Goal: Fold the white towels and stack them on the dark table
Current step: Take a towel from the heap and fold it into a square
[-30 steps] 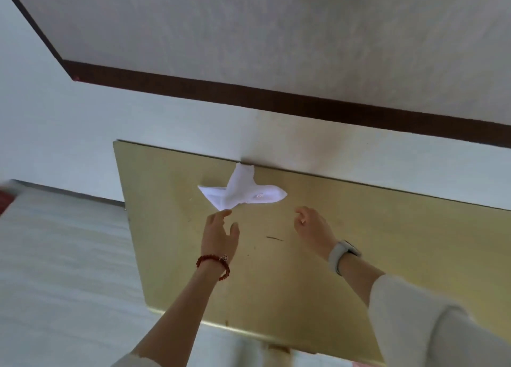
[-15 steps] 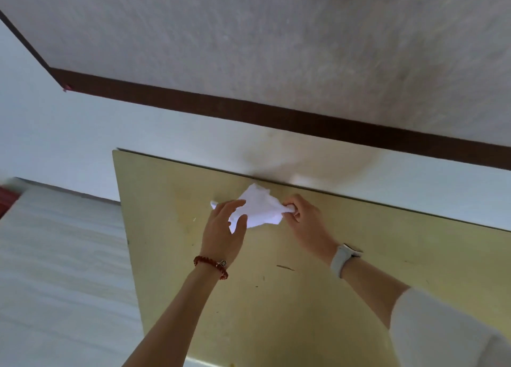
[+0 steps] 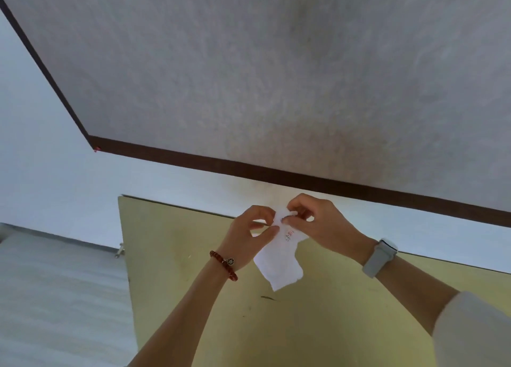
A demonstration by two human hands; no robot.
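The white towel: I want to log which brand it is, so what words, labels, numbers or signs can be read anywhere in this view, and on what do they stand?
Nothing here can be read.
White towel, pinched by the left hand and the right hand: a small red and dark mark near its top, too small and blurred to read.
Grey watch on the right wrist: no text shows.
Bead bracelet: a round charm, no legible sign.

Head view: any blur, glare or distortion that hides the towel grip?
Head view: soft all over but no heavy smear; both hands, left and right, read clearly pinching the towel at its top edge. Light is flat and even, no glare on the table. Straight wall lines run tilted and skewed, from the wide-angle lens.
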